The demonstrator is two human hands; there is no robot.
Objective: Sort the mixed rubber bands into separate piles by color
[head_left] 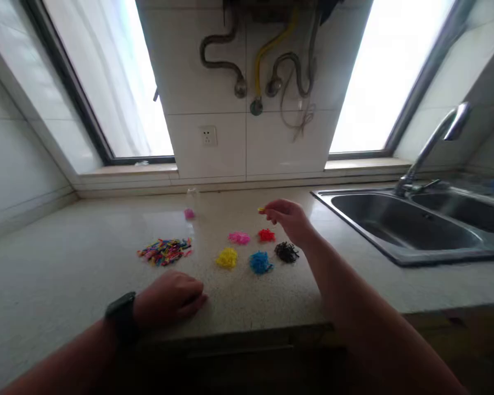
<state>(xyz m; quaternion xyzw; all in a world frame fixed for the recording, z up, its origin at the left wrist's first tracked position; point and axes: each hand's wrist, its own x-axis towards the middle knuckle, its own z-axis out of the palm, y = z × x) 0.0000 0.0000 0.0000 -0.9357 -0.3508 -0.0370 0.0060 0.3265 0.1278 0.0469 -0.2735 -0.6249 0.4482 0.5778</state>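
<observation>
Pinched between the thumb and fingers of my right hand (286, 216) is a small yellow rubber band (261, 210), held above the counter. Under and around that hand lie sorted heaps of what look like tiny rubber bands: red (267, 235), pink (239, 237), black (287, 252), blue (260, 263) and yellow (226, 258). A mixed multicoloured pile (165, 252) lies further left. My left hand (170, 299), with a dark watch (122, 315) on its wrist, rests near the counter's front edge, fingers curled in and nothing visible in them.
A clear container (192, 197) stands at the back of the pale counter (86, 258), a pink clump (189, 214) at its base. On the right is a metal double sink (395, 255) with a faucet (426, 148). Pipes (257, 55) and a socket (208, 135) are on the tiled wall.
</observation>
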